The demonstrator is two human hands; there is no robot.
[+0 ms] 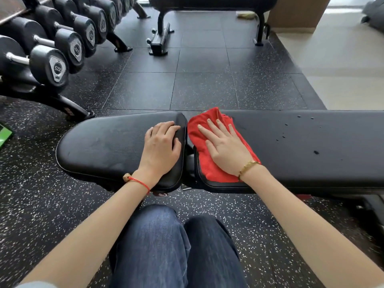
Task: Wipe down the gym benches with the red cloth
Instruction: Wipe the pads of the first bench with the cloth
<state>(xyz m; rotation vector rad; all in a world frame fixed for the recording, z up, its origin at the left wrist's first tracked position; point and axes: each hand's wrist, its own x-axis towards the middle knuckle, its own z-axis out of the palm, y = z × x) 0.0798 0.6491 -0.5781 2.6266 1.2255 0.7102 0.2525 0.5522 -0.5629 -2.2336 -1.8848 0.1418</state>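
A black padded gym bench lies across the view in two parts: a seat pad (104, 146) on the left and a long back pad (311, 146) on the right. The red cloth (197, 129) lies on the left end of the back pad, by the gap between the pads. My right hand (224, 146) presses flat on the cloth with straight, spread fingers. My left hand (162, 146) rests on the right end of the seat pad, fingers bent over its edge. A few water drops (299, 125) dot the back pad to the right of the cloth.
A dumbbell rack (56, 48) runs along the left. A second black bench (212, 3) stands at the far end of the speckled rubber floor. A green object (4, 134) lies at the left edge. A brown box (297, 13) stands at the far right. My knees are below the bench.
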